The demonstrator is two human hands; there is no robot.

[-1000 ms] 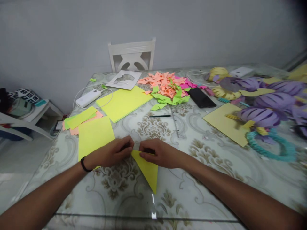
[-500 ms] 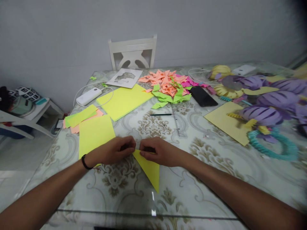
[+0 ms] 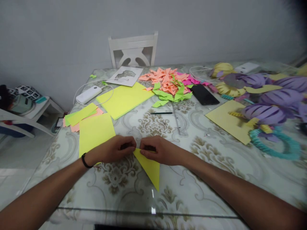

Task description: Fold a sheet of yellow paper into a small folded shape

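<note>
A folded yellow paper (image 3: 150,170), triangular in outline, is held between my two hands just above the table, one point hanging toward me. My left hand (image 3: 120,148) pinches its upper left corner with thumb and forefinger closed. My right hand (image 3: 160,151), also closed in a pinch, grips the upper edge a little to the right and covers part of the paper. Under my left wrist lies a flat yellow sheet (image 3: 96,132). Left of it are green and orange paper strips (image 3: 82,115).
Behind are a yellow paper stack (image 3: 124,100), a power bank (image 3: 89,95), folded orange and green paper pieces (image 3: 168,83), a black phone (image 3: 205,95), a dark pen (image 3: 161,113) and a clear ruler (image 3: 177,121). Purple paper lanterns (image 3: 263,113) and a turquoise paper ring (image 3: 275,148) sit right.
The camera view has shifted very slightly. Both hands keep the same pinch on the folded yellow paper, with hardly any movement.
</note>
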